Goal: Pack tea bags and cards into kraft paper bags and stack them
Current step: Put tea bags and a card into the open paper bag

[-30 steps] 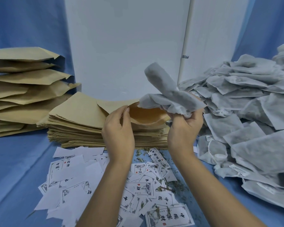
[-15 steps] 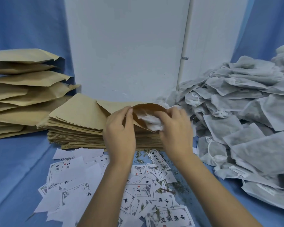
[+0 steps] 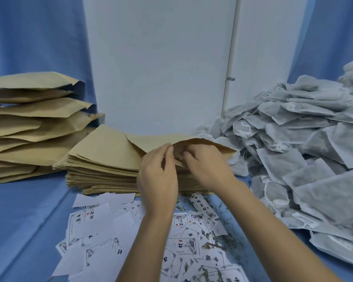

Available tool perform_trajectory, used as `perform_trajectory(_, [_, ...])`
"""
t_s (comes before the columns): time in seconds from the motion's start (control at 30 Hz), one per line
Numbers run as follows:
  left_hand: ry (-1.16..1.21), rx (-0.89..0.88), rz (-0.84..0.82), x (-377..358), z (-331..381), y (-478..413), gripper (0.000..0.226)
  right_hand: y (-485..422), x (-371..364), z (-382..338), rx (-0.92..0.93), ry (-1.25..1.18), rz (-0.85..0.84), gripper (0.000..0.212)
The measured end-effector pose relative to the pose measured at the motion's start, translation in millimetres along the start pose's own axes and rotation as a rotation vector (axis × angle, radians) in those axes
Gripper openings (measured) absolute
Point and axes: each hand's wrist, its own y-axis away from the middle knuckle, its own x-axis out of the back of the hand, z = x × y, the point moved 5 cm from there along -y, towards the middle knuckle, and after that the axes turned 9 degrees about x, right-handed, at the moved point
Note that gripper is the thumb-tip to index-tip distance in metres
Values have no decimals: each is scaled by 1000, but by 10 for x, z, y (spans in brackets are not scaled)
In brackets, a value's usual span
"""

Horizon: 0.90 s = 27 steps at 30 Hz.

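Top kraft paper bag (image 3: 194,141) laid on the flat bag stack (image 3: 102,161), mouth edge pinched open by the left hand (image 3: 157,178), right hand (image 3: 207,168) fingertips tucked inside the mouth, grip there cannot be told, cards (image 3: 102,226) scattered below the fingers, tea bag heap (image 3: 314,151) to their right.

Bare left grip (image 3: 158,180), bare right grip (image 3: 209,167), bare forearms (image 3: 273,231).

A blue cloth-covered table (image 3: 29,220) carries a stack of flat brown kraft paper bags (image 3: 102,159) at centre. A pile of bulging brown kraft bags (image 3: 29,127) lies to the left, scattered white printed paper cards (image 3: 102,231) lie in front, and a heap of grey-white mesh tea bags (image 3: 314,159) lies to the right.
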Motion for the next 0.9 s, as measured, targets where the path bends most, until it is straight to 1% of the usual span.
perform_trajectory(0.03, [-3, -26, 11, 0, 18, 15, 18, -100, -44, -15, 15, 49, -77, 28])
perform_trajectory(0.07, [-3, -44, 23, -1, 25, 29, 18, -191, -93, -30, 22, 43, -173, 28])
perform_trajectory(0.13, [18, -23, 35, 3, -9, 41, 18, -309, -207, -40, 21, -102, -362, 28])
perform_trajectory(0.17, [34, 6, 29, 8, -42, 37, 18, -327, -232, -38, 11, -201, -399, 28])
perform_trajectory(0.2, [42, 33, 18, 9, -73, 30, 18, -318, -231, -24, -18, -310, -385, 27])
perform_trajectory(0.27, [38, 81, -19, 1, -117, 16, 20, -232, -197, 21, -81, -471, -260, 24])
perform_trajectory(0.3, [33, 109, -39, -14, -127, 8, 21, -175, -169, 49, -70, -460, -163, 22])
perform_trajectory(0.33, [27, 135, -56, -35, -131, 5, 21, -100, -141, 76, -27, -390, -42, 21])
perform_trajectory(0.4, [24, 170, -81, -79, -114, 20, 22, 149, -73, 140, 38, -270, 259, 21])
perform_trajectory(0.43, [26, 176, -86, -93, -93, 38, 23, 306, -30, 194, 31, -247, 413, 22])
perform_trajectory(0.47, [29, 172, -85, -101, -66, 59, 23, 458, -2, 273, -4, -249, 533, 22])
perform_trajectory(0.5, [36, 163, -78, -103, -39, 78, 23, 589, 12, 376, -70, -264, 610, 22])
perform_trajectory(0.53, [48, 156, -71, -102, -14, 95, 23, 684, 5, 500, -156, -276, 647, 23])
perform_trajectory(0.57, [64, 154, -64, -101, 10, 107, 23, 748, 0, 619, -245, -264, 646, 23])
perform_trajectory(0.6, [82, 157, -58, -100, 30, 116, 23, 781, -2, 735, -320, -206, 602, 24])
perform_trajectory(0.63, [102, 165, -53, -102, 47, 123, 23, 795, -8, 853, -381, -79, 511, 22])
perform_trajectory(0.67, [124, 176, -51, -106, 62, 128, 23, 805, -24, 961, -424, 93, 395, 17])
perform_trajectory(0.7, [145, 187, -52, -116, 77, 133, 23, 825, -51, 1055, -466, 259, 265, 18])
perform_trajectory(0.73, [162, 194, -56, -126, 91, 141, 24, 863, -83, 1145, -507, 376, 158, 26])
perform_trajectory(0.77, [175, 195, -63, -137, 105, 151, 24, 903, -106, 1221, -544, 435, 89, 35])
perform_trajectory(0.8, [183, 192, -72, -151, 116, 164, 24, 940, -122, 1286, -582, 441, 56, 42])
perform_trajectory(0.9, [193, 202, -105, -192, 117, 213, 23, 1019, -158, 1415, -695, 392, -3, 61])
